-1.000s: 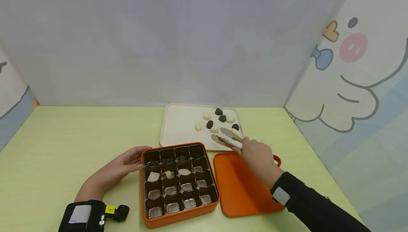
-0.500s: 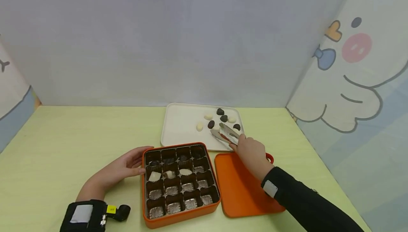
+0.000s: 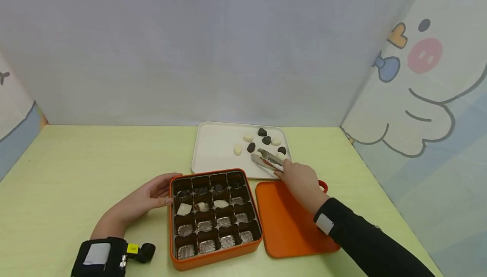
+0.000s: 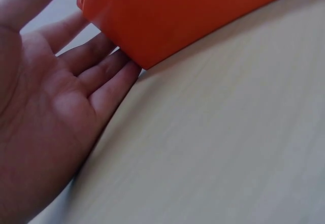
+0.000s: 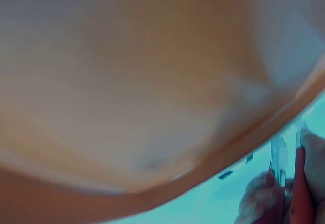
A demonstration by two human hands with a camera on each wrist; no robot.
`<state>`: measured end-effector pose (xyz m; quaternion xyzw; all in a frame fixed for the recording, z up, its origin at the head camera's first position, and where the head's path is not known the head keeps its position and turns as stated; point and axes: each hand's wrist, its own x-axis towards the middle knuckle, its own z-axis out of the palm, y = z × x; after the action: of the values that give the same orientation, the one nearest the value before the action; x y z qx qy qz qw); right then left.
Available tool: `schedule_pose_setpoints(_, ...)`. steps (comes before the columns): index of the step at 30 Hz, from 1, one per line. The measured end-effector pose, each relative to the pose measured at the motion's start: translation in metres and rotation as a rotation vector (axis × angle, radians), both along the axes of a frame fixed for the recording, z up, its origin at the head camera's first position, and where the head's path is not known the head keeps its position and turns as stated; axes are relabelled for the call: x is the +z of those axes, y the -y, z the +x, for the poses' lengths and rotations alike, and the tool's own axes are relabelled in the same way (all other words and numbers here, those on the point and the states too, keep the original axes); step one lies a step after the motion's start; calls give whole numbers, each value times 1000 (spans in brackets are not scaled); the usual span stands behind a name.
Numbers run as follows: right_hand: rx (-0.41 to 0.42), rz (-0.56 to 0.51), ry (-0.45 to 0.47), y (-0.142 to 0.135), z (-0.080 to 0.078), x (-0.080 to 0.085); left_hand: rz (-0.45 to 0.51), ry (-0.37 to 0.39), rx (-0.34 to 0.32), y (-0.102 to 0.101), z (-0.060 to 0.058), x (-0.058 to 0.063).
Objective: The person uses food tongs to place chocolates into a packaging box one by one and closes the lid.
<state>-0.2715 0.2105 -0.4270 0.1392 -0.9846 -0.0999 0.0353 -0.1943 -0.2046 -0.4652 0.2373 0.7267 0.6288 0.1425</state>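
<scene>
Head view: tongs narrower than before.

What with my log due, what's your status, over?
Left grip against orange box. Right grip holding tongs over tray, at a white piece; pinch unclear. Nothing seen blocking.

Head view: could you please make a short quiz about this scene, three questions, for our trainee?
1. What does the right hand hold?
2. True or false: the left hand hovers apart from the box.
3. Which pieces lie on the tray?
A. Only pale ones
B. Only dark ones
C. Both pale and dark ones

Key:
1. Tongs.
2. False: the left hand touches the box.
3. C.
</scene>
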Motion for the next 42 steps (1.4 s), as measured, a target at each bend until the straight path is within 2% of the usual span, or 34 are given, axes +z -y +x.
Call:
schedule_pose_setpoints(8, 24, -66, 70, -16, 12, 18, -19, 18, 29, 1, -3, -3)
schedule_pose_setpoints(14, 55, -134, 50, -26, 29, 28, -20, 20, 25, -1, -3, -3)
schedule_pose_setpoints(17, 101, -159, 25, -25, 38, 34, -22, 25, 26, 0, -3, -3)
schedule_pose_setpoints(21, 182, -120, -16, -20, 51, 44, -22, 19, 25, 1, -4, -4)
schedule_pose_setpoints(26, 332, -56, -102, -15, 68, 55, -19, 12, 15, 0, -5, -5)
schedule_pose_setpoints(30, 421, -19, -139, -9, 76, 60, -13, 12, 14, 1, -4, -5)
schedule_pose_setpoints(42, 445, 13, -165, -3, 79, 56, -11, 6, 5, 0, -4, -4)
